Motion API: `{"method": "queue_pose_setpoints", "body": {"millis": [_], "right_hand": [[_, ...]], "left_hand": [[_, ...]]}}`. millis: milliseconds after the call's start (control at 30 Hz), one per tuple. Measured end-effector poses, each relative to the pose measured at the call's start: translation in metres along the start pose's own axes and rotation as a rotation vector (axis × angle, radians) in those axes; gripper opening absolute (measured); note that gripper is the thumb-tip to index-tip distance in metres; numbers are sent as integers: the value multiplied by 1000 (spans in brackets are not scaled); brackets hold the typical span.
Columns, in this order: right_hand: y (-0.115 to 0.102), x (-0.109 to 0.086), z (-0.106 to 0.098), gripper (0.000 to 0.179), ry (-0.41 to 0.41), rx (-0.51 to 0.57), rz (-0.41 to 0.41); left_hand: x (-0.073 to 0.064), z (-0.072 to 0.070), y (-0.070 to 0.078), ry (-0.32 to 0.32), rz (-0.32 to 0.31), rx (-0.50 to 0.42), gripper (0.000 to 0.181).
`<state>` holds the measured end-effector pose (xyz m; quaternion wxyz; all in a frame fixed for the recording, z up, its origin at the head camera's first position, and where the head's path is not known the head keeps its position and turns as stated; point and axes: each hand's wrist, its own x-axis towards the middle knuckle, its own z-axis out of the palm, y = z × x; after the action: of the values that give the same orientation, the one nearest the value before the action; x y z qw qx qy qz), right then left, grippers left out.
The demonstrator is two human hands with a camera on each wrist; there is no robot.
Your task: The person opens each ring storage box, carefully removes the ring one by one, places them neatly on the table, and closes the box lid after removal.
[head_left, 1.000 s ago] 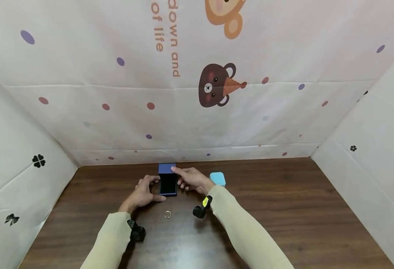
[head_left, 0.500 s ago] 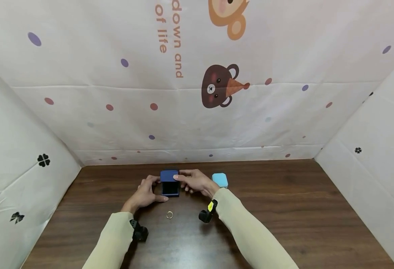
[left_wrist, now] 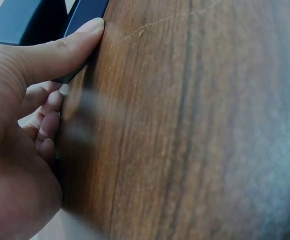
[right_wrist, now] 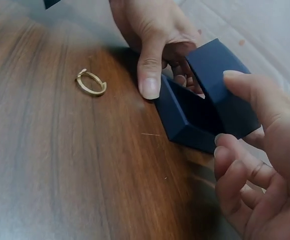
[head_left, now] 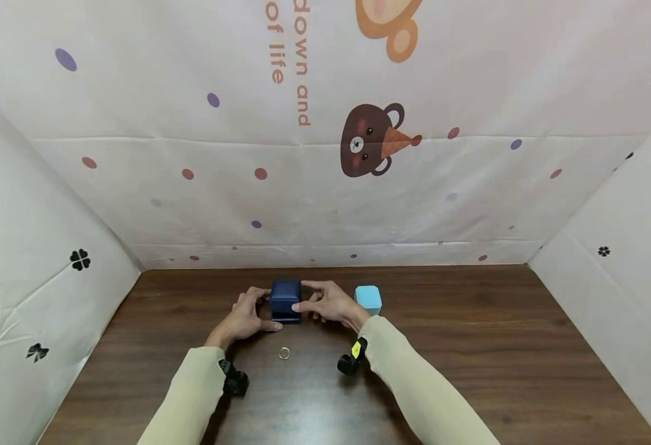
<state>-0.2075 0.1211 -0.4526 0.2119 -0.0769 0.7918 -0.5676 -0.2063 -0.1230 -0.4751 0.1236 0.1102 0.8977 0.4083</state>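
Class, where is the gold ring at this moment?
In the head view, the gold ring lies on the wooden table, just left of centre, directly below the blue box.

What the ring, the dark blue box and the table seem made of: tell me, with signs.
Ring: probably metal, gold-toned and polished, from its yellow shine.
Dark blue box: perhaps leatherette or coated card; smooth, satin faces, crisp edges.
Table: wood or wood-look laminate, semi-gloss; brown streaked grain, soft glare.
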Motion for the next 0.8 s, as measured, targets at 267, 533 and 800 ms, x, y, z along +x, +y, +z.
{"method": "queue_pose_setpoints", "body": {"millis": [267, 533, 800], "right_hand": [[3, -5, 4, 78, 32, -123, -88], [0, -8, 4, 82, 46, -149, -105], [-8, -24, -5, 85, 97, -188, -141]], "left_hand": [[1, 1, -1, 13, 35, 4, 80], [2, 2, 1, 15, 31, 31, 82], [0, -2, 1, 12, 31, 36, 90]]}}
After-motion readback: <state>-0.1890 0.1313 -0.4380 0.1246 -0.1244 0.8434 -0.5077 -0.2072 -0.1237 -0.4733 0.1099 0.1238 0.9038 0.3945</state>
